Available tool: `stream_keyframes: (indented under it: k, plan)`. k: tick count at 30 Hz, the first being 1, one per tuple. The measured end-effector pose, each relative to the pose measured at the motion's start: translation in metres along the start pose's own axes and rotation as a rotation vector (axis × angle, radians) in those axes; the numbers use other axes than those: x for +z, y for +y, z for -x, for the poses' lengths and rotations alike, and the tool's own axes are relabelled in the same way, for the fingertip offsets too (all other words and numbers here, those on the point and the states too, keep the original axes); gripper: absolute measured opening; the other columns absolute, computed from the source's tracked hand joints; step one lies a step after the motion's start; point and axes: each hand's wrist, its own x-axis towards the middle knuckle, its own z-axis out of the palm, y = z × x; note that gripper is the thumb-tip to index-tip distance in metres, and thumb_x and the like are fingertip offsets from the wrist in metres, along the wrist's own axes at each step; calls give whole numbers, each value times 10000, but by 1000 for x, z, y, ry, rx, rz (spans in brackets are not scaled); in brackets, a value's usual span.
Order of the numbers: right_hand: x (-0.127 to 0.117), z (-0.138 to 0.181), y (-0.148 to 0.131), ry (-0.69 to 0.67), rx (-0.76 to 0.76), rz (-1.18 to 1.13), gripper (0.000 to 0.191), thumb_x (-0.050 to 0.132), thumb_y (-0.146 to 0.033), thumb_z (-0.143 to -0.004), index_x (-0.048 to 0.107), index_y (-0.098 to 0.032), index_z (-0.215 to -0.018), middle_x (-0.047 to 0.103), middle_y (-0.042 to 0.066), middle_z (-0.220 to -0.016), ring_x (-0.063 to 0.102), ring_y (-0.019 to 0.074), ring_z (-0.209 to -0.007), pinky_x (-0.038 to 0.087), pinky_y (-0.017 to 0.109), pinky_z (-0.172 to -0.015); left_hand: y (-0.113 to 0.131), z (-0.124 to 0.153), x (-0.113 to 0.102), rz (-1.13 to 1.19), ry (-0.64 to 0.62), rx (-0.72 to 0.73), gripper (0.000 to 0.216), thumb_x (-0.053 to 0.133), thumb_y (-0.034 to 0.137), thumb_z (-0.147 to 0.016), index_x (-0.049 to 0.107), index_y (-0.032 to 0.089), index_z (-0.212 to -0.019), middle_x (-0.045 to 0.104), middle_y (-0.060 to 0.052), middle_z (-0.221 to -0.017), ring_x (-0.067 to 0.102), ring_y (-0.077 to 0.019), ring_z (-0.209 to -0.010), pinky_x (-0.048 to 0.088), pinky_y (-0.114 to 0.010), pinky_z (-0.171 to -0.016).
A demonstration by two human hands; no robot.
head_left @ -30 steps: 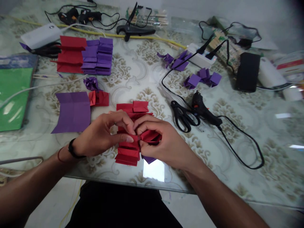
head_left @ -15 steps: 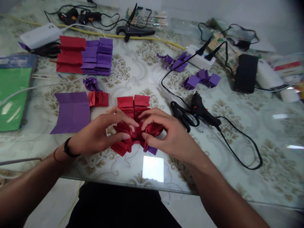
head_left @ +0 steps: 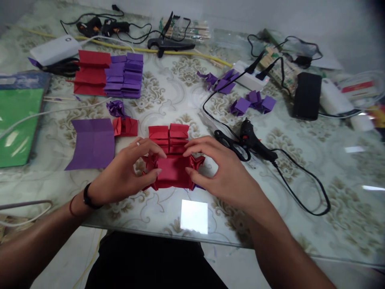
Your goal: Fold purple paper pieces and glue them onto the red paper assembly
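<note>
A red folded-paper piece [head_left: 173, 170] lies on the table in front of me, its flat middle panel showing and its side flaps standing up. My left hand [head_left: 132, 164] has thumb and fingers curled round the left flaps. On the opposite side, my right hand [head_left: 216, 168] pinches the right flaps in the same way. A bit of purple paper peeks out below the right flaps. Just beyond stands a section of red folded boxes [head_left: 169, 138]; whether it is joined to the piece I cannot tell.
Left of my hands lie a creased purple sheet [head_left: 92, 143] and a small red folded paper [head_left: 129, 127]. Scissors [head_left: 233, 145] and a corded glue gun [head_left: 255, 140] lie to the right. Further back are red-and-purple folded boxes [head_left: 123, 76], purple folded pieces [head_left: 254, 102] and a power strip [head_left: 251, 76].
The red piece's side flaps have moved apart, and its middle panel now shows flat and wide. My hands have spread slightly away from each other. The view has shifted a little.
</note>
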Motion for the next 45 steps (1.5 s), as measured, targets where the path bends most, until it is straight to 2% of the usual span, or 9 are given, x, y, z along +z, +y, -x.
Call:
stream_keyframes:
  k: [4,9,15,20,26,30,34,37,45]
  plan:
    - [-1,1,-3,21,8,97,267,746,-142,-846,683,-226,-1091,643,88,-1214,638,264,-1204,503,427,-1073,1,-3,0,-61,-4,26,134,632,156,-909,649,194,-1037,725,-40,-1039,653,-230,-1036,461,-424,-1001]
    - [1,1,-2,12,5,93,226,750,-171,-878,679,-223,-1087,652,80,-1167,669,248,-1130,547,406,-994,8,-12,0,-235,-91,95,144,664,171,-906,682,202,-1045,730,-37,-1025,603,-258,-1055,454,-469,-1031]
    - [5,2,-6,36,-116,147,181,675,-111,-908,730,-213,-1048,659,101,-1166,621,282,-1146,506,487,-1025,3,-10,-14,-143,-144,122,202,679,193,-943,692,210,-1144,686,-62,-1184,639,-222,-1110,514,-359,-1004]
    - [5,-1,-13,11,-138,218,168,635,-108,-931,748,-220,-986,664,110,-1167,599,297,-1120,494,531,-1001,-4,-4,-27,-114,-231,167,121,643,201,-991,704,205,-1096,673,-70,-1207,662,-214,-1129,523,-353,-1021]
    - [3,0,-11,4,-116,238,192,620,-83,-918,730,-237,-951,663,96,-1140,620,278,-1072,518,499,-954,-11,-1,-22,-185,-135,193,69,671,265,-983,676,202,-1011,671,-87,-1187,675,-231,-1092,542,-363,-962]
    - [4,1,-9,15,-100,259,191,630,-70,-896,731,-226,-938,663,98,-1128,621,285,-1066,519,499,-953,-12,0,-17,-232,-114,214,61,664,240,-977,654,189,-1008,666,-94,-1162,668,-245,-1090,534,-377,-956]
    - [7,-4,-15,33,-116,310,152,634,-116,-934,746,-217,-912,671,109,-1123,601,297,-1058,503,517,-962,-13,1,-16,-177,-121,203,82,650,216,-978,645,191,-1057,665,-86,-1170,656,-234,-1105,526,-377,-981]
    - [12,-12,-24,27,-132,317,138,648,-152,-956,762,-192,-890,677,121,-1122,583,301,-1059,490,519,-970,-15,2,-14,-147,-98,189,187,643,198,-970,598,189,-1151,684,-83,-1171,650,-232,-1131,534,-363,-971]
    - [25,-28,-37,-59,-104,315,87,716,-170,-929,787,-206,-894,679,86,-1014,562,279,-995,459,491,-906,-20,1,-13,-17,-96,110,278,603,122,-911,552,231,-1162,683,-45,-1065,673,-204,-939,542,-335,-839]
